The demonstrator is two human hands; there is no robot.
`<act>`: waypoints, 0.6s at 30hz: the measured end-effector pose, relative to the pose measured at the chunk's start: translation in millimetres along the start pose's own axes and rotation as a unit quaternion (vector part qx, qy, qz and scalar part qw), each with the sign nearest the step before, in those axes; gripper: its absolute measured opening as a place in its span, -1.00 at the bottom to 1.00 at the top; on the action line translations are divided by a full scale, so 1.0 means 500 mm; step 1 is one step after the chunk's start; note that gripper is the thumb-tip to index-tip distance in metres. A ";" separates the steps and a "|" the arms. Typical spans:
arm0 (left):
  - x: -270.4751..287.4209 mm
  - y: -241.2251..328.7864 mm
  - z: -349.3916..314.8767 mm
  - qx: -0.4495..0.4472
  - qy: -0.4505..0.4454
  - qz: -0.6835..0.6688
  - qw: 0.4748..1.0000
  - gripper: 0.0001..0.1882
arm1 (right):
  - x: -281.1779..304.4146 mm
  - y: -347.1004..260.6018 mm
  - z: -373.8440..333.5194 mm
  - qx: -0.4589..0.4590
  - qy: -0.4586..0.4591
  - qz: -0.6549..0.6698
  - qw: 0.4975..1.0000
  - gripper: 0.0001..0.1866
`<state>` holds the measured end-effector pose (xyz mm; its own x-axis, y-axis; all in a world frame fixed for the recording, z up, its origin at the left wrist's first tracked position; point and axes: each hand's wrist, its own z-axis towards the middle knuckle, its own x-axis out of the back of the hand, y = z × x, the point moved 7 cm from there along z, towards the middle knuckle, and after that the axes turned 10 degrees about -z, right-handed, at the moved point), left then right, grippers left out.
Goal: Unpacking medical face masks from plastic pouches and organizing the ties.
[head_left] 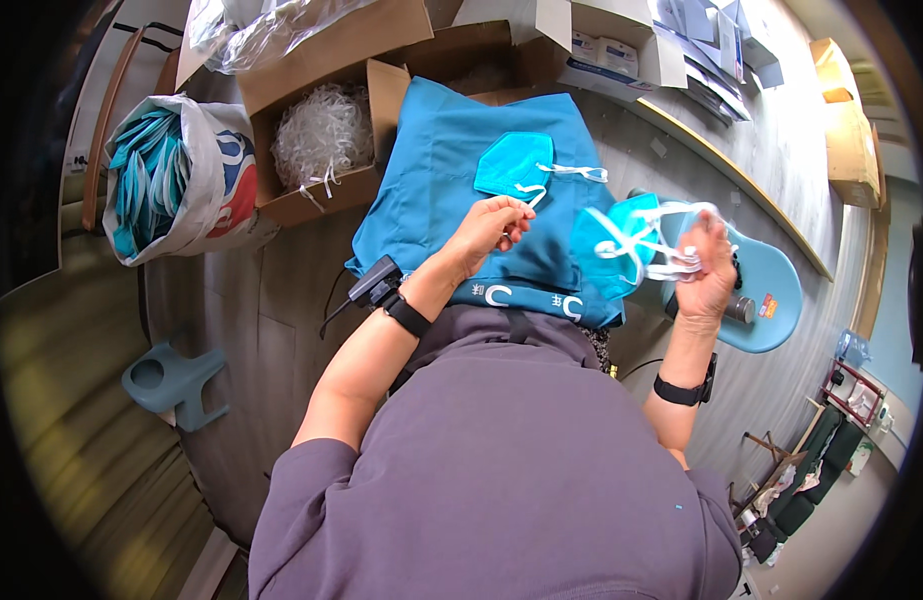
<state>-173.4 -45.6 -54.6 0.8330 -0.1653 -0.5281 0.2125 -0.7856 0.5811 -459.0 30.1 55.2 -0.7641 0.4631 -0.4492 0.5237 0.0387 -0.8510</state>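
Observation:
On the blue apron (431, 150) over my lap lies a turquoise folded face mask (518, 163) with white elastic straps. My left hand (493, 228) is closed in a pinch at the mask's lower edge, where one strap meets the fingertips. To the right, my right hand (706, 268) grips the white straps of another turquoise mask (617, 242), which hangs in the air beside the lap. That mask and its straps are slightly blurred, and I cannot tell whether more than one is there.
At the left stands a white bag (221, 180) full of turquoise masks. An open cardboard box (281, 208) holds a tangle of white straps. Another carton (541, 25) contains small white packs. A blue stool (771, 300) is at my right, a grey-blue one (193, 385) at lower left.

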 end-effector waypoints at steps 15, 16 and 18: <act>0.005 -0.033 0.059 -0.099 0.069 0.284 0.951 -0.73 | -0.082 0.169 0.173 0.154 -0.030 -0.627 0.763 -0.70; 0.006 -0.048 0.058 -0.046 0.040 0.184 0.981 -0.73 | -0.068 0.173 0.183 0.134 -0.015 -0.655 0.743 -0.78; -0.035 -0.028 0.017 0.045 0.003 0.009 0.999 -0.70 | -0.076 0.159 0.176 0.124 -0.001 -0.623 0.772 -0.81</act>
<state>-195.1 -36.9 -58.8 0.8395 -0.1773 -0.5137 0.1503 -0.8327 0.5330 -421.5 -62.5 -19.2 -0.6163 0.2021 0.7611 -0.7075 0.2825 -0.6478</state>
